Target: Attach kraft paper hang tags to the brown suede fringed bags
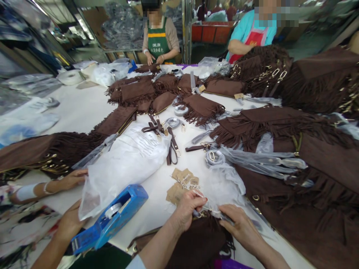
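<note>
My left hand (187, 210) is closed in a pinch on a thin white string, just in front of the brown paper tags (177, 191). Close by on the right, my right hand (238, 221) is closed around a clear plastic-wrapped strip (226, 218), whose contents I cannot make out. Below both hands, at the near table edge, lies a dark brown fringed bag (196, 241), partly covered by my left forearm. Crumpled clear plastic (226, 183) spreads just beyond my right hand.
A blue tape dispenser (120, 213) stands left of my arm. Beside it, another person's hands (73, 216) hold a white plastic bag (131, 153). Brown fringed bags (202, 106) and wrist straps (173, 145) cover the white table (84, 99). Two people stand opposite.
</note>
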Available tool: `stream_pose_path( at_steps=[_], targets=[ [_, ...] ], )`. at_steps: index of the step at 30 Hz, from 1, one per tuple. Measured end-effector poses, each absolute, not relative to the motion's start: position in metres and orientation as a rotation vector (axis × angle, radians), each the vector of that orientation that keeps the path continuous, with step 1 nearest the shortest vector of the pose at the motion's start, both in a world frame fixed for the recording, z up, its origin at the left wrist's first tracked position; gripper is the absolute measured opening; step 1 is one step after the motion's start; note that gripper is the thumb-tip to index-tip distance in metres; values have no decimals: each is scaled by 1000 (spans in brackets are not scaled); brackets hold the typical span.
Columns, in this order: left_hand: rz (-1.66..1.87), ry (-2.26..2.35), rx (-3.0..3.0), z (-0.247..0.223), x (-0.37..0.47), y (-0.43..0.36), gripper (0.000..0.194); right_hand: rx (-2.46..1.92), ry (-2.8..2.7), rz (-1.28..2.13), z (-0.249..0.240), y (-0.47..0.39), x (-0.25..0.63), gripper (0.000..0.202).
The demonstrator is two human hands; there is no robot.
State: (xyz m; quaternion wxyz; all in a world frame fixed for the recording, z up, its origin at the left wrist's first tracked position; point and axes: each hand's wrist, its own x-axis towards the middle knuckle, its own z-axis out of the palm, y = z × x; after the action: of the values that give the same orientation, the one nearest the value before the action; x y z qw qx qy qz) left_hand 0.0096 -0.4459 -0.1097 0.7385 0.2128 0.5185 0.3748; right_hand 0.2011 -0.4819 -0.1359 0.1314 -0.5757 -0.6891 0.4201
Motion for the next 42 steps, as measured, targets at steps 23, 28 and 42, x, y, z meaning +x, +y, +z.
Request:
stream_pose_path(
  at_steps=[23, 28, 42],
  targets=[
    [868, 1121, 638, -110, 4, -459, 32, -1408, -341, 2223, -106, -515, 156, 49],
    [947, 1265, 1188, -98, -15, -471, 23, -1319, -97, 2008, -107, -512, 128, 43],
    [735, 1187, 1420, -82, -21, -524, 25, -1126, 130, 2020, -108, -504, 115, 42]
  ],
)
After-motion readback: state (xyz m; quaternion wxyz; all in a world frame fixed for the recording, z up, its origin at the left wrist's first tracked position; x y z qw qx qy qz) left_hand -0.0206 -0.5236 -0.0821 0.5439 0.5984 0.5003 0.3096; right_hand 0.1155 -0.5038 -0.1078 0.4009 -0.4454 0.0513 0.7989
